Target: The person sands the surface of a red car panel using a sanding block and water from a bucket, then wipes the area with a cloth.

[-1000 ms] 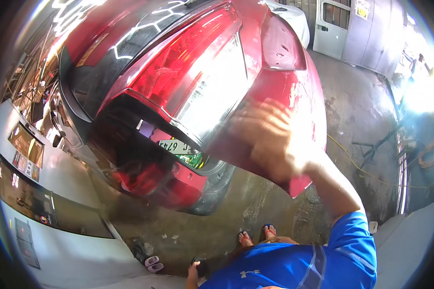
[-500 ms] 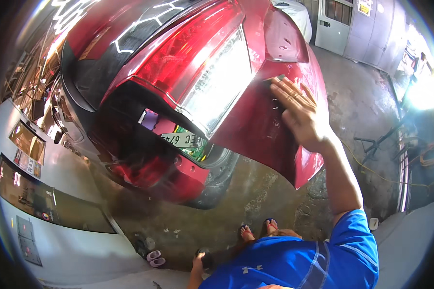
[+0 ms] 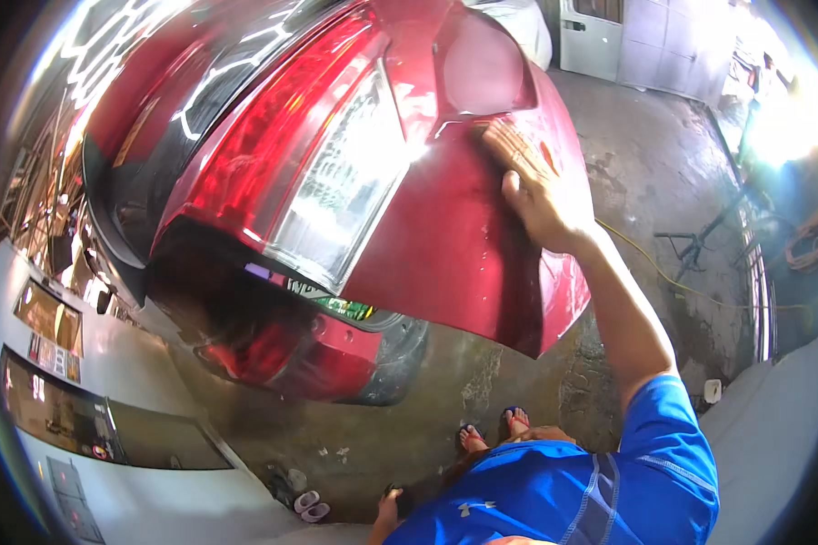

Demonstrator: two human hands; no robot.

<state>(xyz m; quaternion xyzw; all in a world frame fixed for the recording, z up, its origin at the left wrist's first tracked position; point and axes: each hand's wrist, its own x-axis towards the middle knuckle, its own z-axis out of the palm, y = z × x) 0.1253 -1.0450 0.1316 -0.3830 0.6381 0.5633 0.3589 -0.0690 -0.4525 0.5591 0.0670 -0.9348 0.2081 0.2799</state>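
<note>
My right hand [image 3: 532, 186] lies on a red car body panel [image 3: 436, 236], fingers straight and together, the fingertips over a small dark piece that they mostly hide, just below a smooth recess [image 3: 477, 73] in the panel. To the left of the hand is the red and clear tail light [image 3: 332, 182], in glare. A dark opening below the light partly shows a plate and something green. My left hand [image 3: 391, 500] hangs low beside my body, closed round a dark object too small to identify.
Wet concrete floor [image 3: 641, 182] surrounds the car. A yellow cord [image 3: 654, 272] and a dark metal frame [image 3: 691, 245] lie at the right. A white cabinet-like body with dark windows [image 3: 127, 436] is at the lower left, near pale slippers [image 3: 309, 504]. A pale door [image 3: 591, 50] stands behind.
My right hand has moved up the red panel, from low beside the tail light to just below the recess. The view has shifted somewhat. My left hand stays low with the dark object.
</note>
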